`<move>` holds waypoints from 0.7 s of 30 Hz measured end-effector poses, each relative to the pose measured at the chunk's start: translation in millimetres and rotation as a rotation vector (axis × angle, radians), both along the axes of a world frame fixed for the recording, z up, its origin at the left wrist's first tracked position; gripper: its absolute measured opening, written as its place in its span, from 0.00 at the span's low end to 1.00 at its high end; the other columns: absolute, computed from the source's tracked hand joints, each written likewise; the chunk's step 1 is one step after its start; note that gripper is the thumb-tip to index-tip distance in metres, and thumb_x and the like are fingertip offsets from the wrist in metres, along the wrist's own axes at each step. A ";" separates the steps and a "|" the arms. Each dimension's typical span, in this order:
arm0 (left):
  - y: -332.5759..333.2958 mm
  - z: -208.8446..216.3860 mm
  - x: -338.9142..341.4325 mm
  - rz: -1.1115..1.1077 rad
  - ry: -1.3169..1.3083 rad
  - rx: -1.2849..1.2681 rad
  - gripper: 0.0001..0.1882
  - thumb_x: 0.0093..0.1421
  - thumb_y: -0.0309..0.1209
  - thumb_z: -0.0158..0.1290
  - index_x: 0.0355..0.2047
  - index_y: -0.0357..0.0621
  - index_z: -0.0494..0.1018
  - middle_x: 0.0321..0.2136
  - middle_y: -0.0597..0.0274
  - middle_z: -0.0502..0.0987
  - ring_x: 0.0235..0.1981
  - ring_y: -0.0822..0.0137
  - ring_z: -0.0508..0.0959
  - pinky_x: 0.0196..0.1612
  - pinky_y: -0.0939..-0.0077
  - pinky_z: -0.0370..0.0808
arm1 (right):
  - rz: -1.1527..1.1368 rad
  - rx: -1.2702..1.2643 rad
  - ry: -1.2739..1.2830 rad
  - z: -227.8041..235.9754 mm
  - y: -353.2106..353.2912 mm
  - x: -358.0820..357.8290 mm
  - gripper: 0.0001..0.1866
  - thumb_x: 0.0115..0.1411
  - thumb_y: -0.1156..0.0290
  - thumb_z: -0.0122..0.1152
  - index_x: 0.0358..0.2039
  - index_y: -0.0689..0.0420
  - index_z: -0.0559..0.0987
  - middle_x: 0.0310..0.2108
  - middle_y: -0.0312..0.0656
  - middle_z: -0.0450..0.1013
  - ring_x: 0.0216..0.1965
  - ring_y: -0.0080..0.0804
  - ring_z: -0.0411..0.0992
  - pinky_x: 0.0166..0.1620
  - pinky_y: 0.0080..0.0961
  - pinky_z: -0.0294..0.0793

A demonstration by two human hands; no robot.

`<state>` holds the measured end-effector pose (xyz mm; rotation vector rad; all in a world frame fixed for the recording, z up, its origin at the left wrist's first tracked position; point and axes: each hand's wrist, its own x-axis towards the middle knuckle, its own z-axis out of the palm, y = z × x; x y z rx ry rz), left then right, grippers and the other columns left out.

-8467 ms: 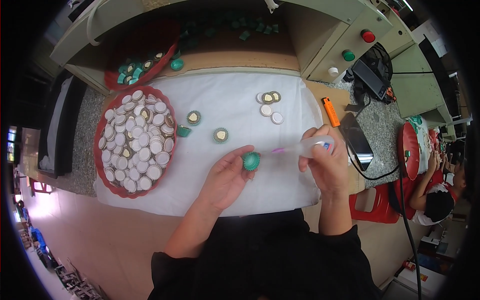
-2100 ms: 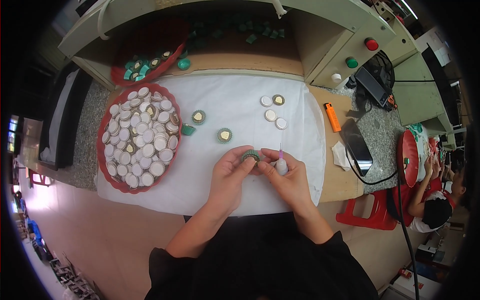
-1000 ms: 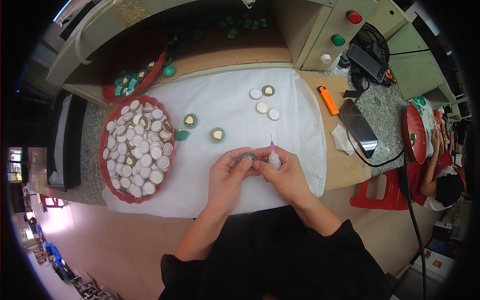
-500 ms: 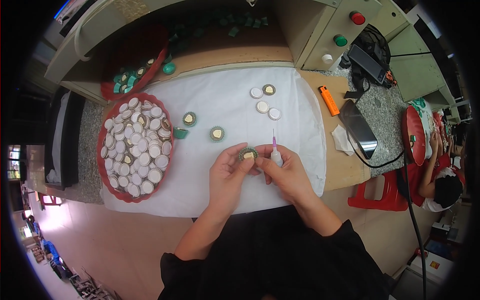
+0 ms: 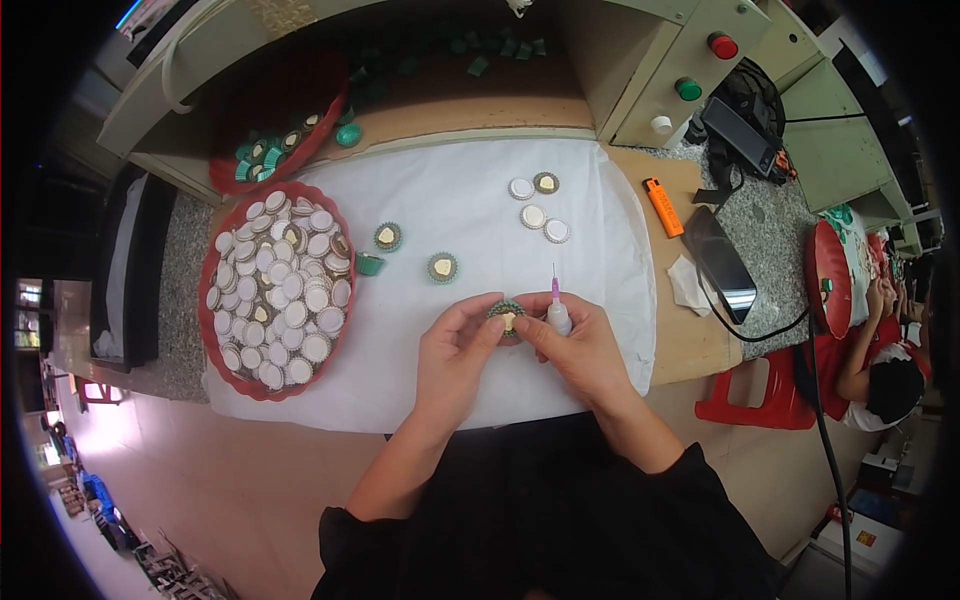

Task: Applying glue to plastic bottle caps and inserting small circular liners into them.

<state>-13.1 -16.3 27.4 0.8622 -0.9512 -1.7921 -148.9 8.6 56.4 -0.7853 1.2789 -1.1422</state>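
Observation:
Over the white sheet, my left hand (image 5: 450, 360) pinches a small green fluted cup (image 5: 507, 312) with a pale gold centre, its open face toward me. My right hand (image 5: 585, 355) holds a small white squeeze bottle (image 5: 559, 320) with a purple needle tip pointing up, while its thumb and forefinger touch the cup's right edge. Beyond my left hand lie a similar green cup (image 5: 442, 267), another cup (image 5: 388, 236) and a cup on its side (image 5: 369, 264). Several round crimped caps lie farther off, among them a white-faced cap (image 5: 557, 230) and a gold-centred cap (image 5: 546, 183).
A red scalloped tray (image 5: 208, 345) heaped with white-faced caps stands left. Behind it, a red bowl (image 5: 225, 180) holds green cups. To the right are an orange lighter (image 5: 663, 207), a phone (image 5: 722, 265) and a black cable (image 5: 785, 325). Another person (image 5: 885, 370) sits far right.
The cup between my fingers has tipped up, showing its gold centre more fully, and my hands have closed in around it. The whole view has shifted slightly.

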 end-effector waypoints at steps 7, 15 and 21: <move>-1.3 -6.6 3.0 -0.008 0.014 -0.006 0.12 0.54 0.23 0.47 0.40 0.34 0.66 0.33 0.59 0.72 0.35 0.73 0.71 0.39 0.79 0.71 | 0.007 0.013 0.060 -1.3 -0.2 0.5 0.12 0.49 0.70 0.58 0.33 0.64 0.73 0.24 0.35 0.70 0.23 0.14 0.64 0.25 0.11 0.63; 3.2 -1.6 -8.1 0.069 0.001 -0.081 0.12 0.55 0.24 0.46 0.41 0.34 0.66 0.38 0.59 0.68 0.35 0.73 0.70 0.39 0.80 0.70 | -0.027 0.048 0.018 -3.1 -2.6 0.1 0.13 0.50 0.68 0.57 0.32 0.64 0.73 0.23 0.34 0.70 0.20 0.12 0.62 0.22 0.10 0.61; 0.7 -0.8 2.1 -0.011 -0.143 -0.136 0.13 0.56 0.25 0.44 0.43 0.36 0.66 0.36 0.61 0.66 0.33 0.73 0.71 0.36 0.82 0.71 | 0.053 0.047 0.037 -0.5 -2.5 -1.3 0.12 0.49 0.70 0.58 0.32 0.63 0.73 0.24 0.35 0.70 0.19 0.14 0.62 0.22 0.11 0.61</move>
